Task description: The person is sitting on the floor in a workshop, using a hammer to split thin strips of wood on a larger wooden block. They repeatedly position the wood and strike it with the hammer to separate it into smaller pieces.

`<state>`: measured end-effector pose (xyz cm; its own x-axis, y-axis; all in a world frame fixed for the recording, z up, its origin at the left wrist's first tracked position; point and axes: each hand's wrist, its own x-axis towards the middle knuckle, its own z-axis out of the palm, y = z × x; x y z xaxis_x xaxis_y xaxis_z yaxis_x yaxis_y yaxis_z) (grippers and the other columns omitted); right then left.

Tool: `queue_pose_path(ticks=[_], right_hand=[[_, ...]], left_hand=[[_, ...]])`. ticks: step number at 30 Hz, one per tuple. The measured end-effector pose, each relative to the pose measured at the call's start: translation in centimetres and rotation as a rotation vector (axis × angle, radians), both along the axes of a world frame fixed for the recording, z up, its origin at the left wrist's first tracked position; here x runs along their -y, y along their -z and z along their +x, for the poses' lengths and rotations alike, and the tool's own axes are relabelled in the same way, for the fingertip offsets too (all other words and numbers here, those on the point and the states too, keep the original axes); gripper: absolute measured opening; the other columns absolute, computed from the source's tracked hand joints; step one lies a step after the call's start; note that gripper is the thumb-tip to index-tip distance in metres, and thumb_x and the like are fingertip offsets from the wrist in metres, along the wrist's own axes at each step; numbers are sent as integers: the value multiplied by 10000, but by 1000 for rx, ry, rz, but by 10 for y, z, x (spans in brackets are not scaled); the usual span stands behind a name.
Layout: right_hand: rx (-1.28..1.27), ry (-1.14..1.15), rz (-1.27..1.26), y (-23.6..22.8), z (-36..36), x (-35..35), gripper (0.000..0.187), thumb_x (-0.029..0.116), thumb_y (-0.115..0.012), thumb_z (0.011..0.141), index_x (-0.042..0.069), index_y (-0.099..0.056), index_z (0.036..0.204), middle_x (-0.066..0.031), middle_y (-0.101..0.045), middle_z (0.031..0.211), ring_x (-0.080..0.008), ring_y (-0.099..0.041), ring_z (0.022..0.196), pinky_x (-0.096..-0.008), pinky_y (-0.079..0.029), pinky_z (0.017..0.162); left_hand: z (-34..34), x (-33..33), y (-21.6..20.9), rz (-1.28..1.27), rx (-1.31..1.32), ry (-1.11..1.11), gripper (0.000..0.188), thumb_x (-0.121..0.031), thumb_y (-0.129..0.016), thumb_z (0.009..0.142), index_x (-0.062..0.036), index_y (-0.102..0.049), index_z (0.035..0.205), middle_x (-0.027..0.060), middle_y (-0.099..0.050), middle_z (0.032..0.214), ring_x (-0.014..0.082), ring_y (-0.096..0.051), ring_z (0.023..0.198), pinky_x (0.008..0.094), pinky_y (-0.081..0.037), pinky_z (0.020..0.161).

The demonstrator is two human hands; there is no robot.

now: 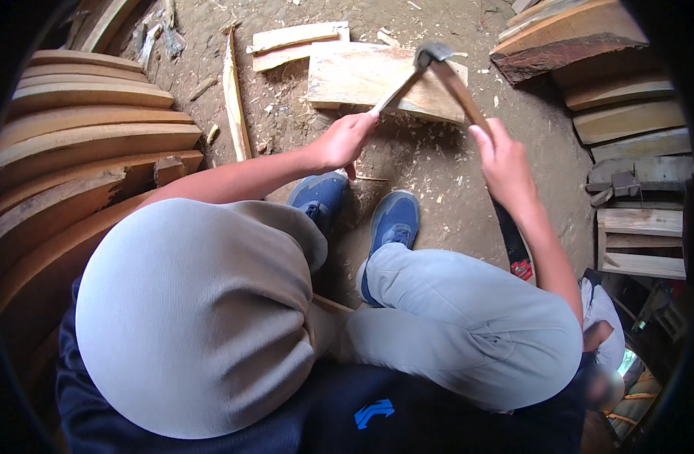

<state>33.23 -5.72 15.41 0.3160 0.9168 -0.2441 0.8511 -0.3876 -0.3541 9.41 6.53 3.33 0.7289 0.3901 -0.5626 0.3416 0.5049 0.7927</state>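
- Fingers point(362, 123) of my left hand point(338, 144) grip a slim metal chisel point(398, 91).
- My right hand point(507, 166) clasps the hammer point(460, 96), its head overlapping the chisel's far end; contact I can't tell.
- Thick pale plank point(343, 72) lies beyond the blue shoes point(395, 219).
- Remotely, I'd steady the chisel, striking squarely.

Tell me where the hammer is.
The hammer is in the right hand, right of centre near the top of the head view, its head seen against the board's far edge.
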Motion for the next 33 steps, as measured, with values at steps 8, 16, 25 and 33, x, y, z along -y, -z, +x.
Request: queue_pose_path(ticks=[8,16,25,33], right_hand=[[38,-26,-7,-8,-4,-6,272,295,-496,1052,25,-531,1068,-225,-620,664,-423,-667,659,-496,-457,542],[155,-27,-14,4,-8,-6,295,331,-493,1048,40,-528,1087,-260,-625,687,-463,-653,676,-518,-464,556],[102,27,-28,1,-5,-12,321,354,-456,1057,36,-503,1067,-289,-625,702,-507,-638,727,-572,-450,589],[58,37,11,3,-4,-10,311,341,-472,1052,32,-506,1057,-287,-627,707,-511,-631,717,-586,-446,587]], left_hand=[[2,-3,6,54,6,14,410,-459,-342,1066,-149,-427,811,-63,-320,614,67,-362,448,330,-516,365],[3,-6,6,-7,48,14,407,-449,-346,1067,-155,-410,792,-61,-320,615,72,-352,459,323,-489,349],[9,-6,-4,86,-37,-2,380,-436,-368,1067,-117,-453,879,-47,-360,647,78,-392,481,317,-510,363],[8,-5,-5,160,-70,-1,357,-413,-398,1064,-81,-496,977,-14,-412,678,104,-453,520,315,-536,403]])
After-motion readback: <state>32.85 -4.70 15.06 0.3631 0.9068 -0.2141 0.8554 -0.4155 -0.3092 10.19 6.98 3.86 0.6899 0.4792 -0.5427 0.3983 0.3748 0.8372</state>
